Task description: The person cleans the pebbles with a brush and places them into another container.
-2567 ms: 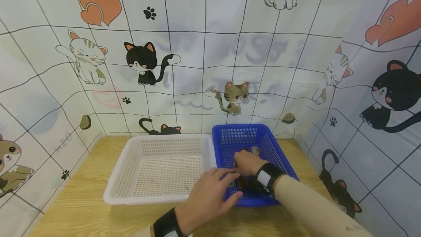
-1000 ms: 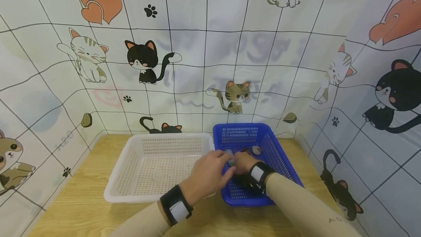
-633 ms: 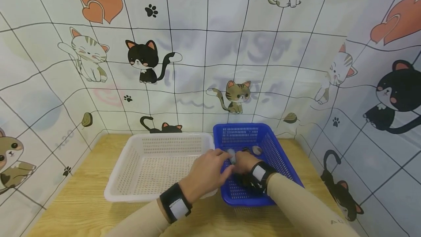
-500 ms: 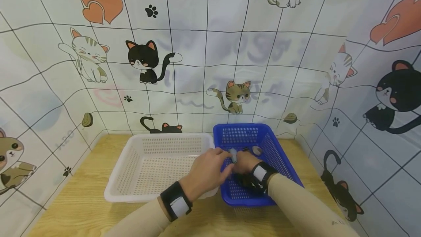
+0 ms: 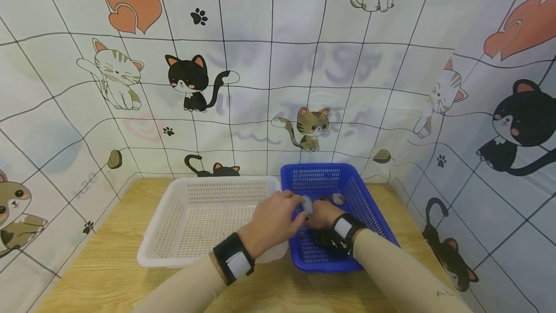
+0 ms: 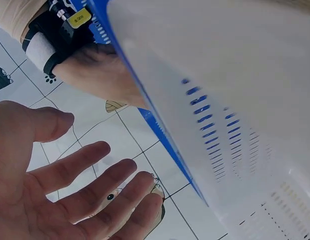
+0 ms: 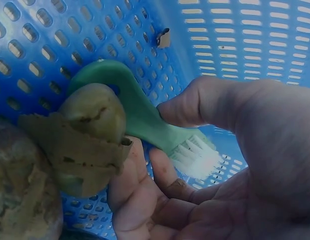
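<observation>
In the blue basket, my right hand grips a small green brush. Its thumb lies on the neck beside the white bristles, fingers curled below. In the head view, pale bristles show between the two hands. Against the right fingertips sits a rounded, stone-like lump with a flaking brown crust; a larger crusted lump lies beside it. Near the seam between the baskets hovers my left hand. Its fingers are spread and relaxed, holding nothing.
To the left stands a white basket on the wooden table, its rim next to the blue basket. A grey lump lies toward the blue basket's back. A cat-print sheet rises behind and at both sides.
Over the last seconds, my left hand has shifted back and up, nearer the basket seam. The right hand has moved slightly left, and the pale bristles have come into sight between the hands.
</observation>
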### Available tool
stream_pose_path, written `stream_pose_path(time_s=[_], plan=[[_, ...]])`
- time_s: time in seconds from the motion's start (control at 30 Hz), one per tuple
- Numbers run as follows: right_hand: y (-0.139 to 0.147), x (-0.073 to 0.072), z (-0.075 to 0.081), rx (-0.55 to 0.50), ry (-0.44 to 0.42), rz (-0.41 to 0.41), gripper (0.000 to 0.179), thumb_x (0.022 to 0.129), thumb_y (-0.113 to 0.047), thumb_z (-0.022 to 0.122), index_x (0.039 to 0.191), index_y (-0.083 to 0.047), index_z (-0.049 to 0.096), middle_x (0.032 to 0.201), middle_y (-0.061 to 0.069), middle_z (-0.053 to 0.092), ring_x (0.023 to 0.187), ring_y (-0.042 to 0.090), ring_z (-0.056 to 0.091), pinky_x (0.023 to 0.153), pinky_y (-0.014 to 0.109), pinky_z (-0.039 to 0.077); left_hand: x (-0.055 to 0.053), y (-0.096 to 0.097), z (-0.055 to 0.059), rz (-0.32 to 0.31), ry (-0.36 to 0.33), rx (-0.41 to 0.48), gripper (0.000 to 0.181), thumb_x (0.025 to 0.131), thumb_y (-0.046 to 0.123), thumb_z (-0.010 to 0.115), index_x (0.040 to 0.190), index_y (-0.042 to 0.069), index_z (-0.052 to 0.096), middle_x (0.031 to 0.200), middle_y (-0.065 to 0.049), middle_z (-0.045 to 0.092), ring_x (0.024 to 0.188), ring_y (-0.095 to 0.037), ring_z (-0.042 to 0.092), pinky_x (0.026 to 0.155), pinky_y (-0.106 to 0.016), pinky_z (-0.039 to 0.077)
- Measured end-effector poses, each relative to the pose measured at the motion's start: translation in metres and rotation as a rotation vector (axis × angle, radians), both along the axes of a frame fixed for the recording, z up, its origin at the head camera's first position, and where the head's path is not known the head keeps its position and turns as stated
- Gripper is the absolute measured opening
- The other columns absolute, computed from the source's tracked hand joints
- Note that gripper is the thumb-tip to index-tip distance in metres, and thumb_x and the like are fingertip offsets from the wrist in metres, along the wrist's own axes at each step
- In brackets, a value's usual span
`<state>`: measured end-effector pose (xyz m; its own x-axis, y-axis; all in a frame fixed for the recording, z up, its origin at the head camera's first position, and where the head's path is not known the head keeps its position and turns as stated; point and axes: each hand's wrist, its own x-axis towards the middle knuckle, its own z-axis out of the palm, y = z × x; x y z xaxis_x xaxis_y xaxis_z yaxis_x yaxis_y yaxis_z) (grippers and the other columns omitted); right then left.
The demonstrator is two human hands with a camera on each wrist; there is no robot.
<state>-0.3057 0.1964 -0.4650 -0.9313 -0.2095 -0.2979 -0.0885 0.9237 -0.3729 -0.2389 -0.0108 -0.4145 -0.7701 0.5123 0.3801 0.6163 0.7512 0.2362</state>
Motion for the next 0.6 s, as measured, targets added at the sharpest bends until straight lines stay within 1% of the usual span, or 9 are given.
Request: stream_pose_path(time_s=[0.13, 0.23, 0.33, 0.43, 0.47, 0.53, 0.6], plan=[[0.000, 0.002, 0.001, -0.013, -0.016, -0.016, 0.025, 0.099, -0.022, 0.089, 0.093, -0.008, 0.069, 0.080, 0.003, 0.067, 0.069, 0.017, 0.059, 0.060, 0.026, 0.047, -0.001, 0.001, 0.004, -0.002, -0.007, -0.007, 0.034, 0.112, 0.036, 0.079, 0.135, 0.013, 0.085, 0.125, -0.009, 0.087, 0.106, -0.023, 0.083, 0.079, -0.031, 0.071], [0.000, 0.003, 0.002, -0.020, -0.029, -0.029, 0.022, 0.099, -0.018, 0.088, 0.094, -0.008, 0.070, 0.079, 0.003, 0.068, 0.068, 0.017, 0.060, 0.060, 0.025, 0.048, -0.003, 0.001, 0.007, -0.012, -0.008, -0.011, 0.033, 0.112, 0.036, 0.078, 0.134, 0.012, 0.085, 0.121, -0.008, 0.086, 0.101, -0.021, 0.081, 0.075, -0.029, 0.069], [0.000, 0.003, 0.002, -0.024, -0.031, -0.040, 0.021, 0.097, -0.015, 0.088, 0.093, -0.008, 0.069, 0.076, 0.002, 0.067, 0.066, 0.016, 0.059, 0.058, 0.024, 0.047, -0.004, 0.002, 0.010, -0.017, -0.003, -0.011, 0.033, 0.113, 0.036, 0.077, 0.133, 0.012, 0.085, 0.121, -0.008, 0.086, 0.103, -0.022, 0.082, 0.078, -0.031, 0.071], [0.001, 0.000, 0.001, -0.021, -0.008, -0.037, 0.018, 0.095, -0.012, 0.087, 0.090, -0.008, 0.070, 0.075, 0.003, 0.068, 0.064, 0.017, 0.060, 0.057, 0.026, 0.048, -0.006, 0.004, 0.011, -0.020, 0.004, -0.008, 0.032, 0.113, 0.035, 0.077, 0.133, 0.012, 0.085, 0.121, -0.008, 0.086, 0.105, -0.022, 0.083, 0.080, -0.034, 0.072], [0.002, -0.001, 0.000, -0.019, -0.001, -0.035, 0.016, 0.095, -0.012, 0.086, 0.091, -0.006, 0.072, 0.076, 0.005, 0.070, 0.065, 0.018, 0.061, 0.059, 0.028, 0.051, -0.007, 0.004, 0.011, -0.020, 0.003, -0.007, 0.031, 0.113, 0.035, 0.076, 0.132, 0.012, 0.085, 0.120, -0.008, 0.086, 0.104, -0.022, 0.083, 0.080, -0.033, 0.072], [0.004, -0.004, -0.002, -0.008, 0.021, 0.002, 0.011, 0.097, -0.011, 0.082, 0.102, -0.003, 0.077, 0.084, 0.007, 0.074, 0.072, 0.020, 0.064, 0.068, 0.034, 0.058, -0.008, 0.006, 0.012, -0.021, 0.001, -0.006, 0.031, 0.113, 0.035, 0.076, 0.132, 0.012, 0.086, 0.118, -0.008, 0.086, 0.101, -0.021, 0.083, 0.076, -0.032, 0.071], [0.006, -0.008, -0.006, 0.005, 0.041, 0.042, 0.019, 0.099, -0.009, 0.078, 0.116, 0.000, 0.081, 0.093, 0.009, 0.078, 0.081, 0.023, 0.068, 0.080, 0.041, 0.063, -0.010, 0.007, 0.012, -0.019, -0.009, -0.008, 0.031, 0.113, 0.035, 0.076, 0.131, 0.012, 0.086, 0.117, -0.007, 0.086, 0.099, -0.020, 0.082, 0.073, -0.030, 0.070]])
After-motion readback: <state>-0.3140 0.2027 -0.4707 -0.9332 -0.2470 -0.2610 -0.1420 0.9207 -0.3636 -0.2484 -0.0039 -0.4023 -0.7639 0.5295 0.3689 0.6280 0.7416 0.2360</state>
